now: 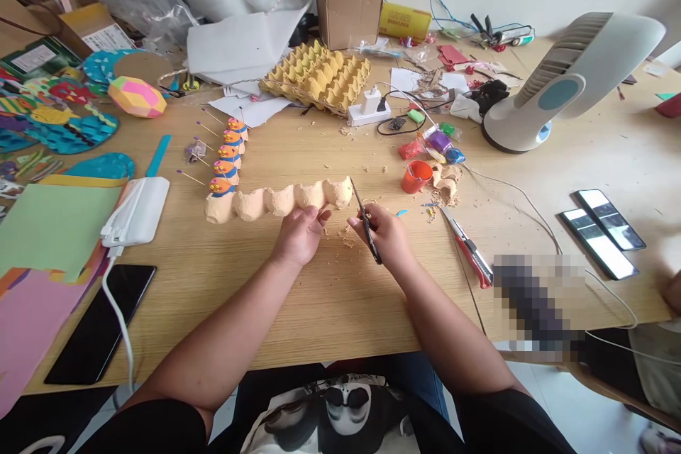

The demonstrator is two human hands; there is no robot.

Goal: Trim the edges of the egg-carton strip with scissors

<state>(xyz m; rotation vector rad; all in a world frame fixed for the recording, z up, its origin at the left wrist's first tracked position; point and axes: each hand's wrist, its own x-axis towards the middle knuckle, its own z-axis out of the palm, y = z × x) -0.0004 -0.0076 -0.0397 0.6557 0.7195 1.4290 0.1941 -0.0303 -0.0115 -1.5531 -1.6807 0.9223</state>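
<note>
A peach-coloured strip of egg carton cups [279, 201] lies lengthwise above the table, gripped near its right part by my left hand [298, 237]. My right hand [391, 240] is closed around black scissors [367, 225], whose blades point up and touch or nearly touch the strip's right end; which of the two I cannot tell. Behind the strip's left end stands a row of several decorated carton cups [226, 169] with orange faces, blue bands and purple-tipped sticks. Small peach scraps [348, 233] are scattered around both hands.
A red bucket [416, 176], clay packets [439, 140] and a utility knife [468, 250] lie to the right. Farther off are a white fan [569, 85], a yellow egg tray [319, 78] and a power strip [367, 112]. Phones, a power bank [139, 209] and coloured paper [50, 227] occupy the sides.
</note>
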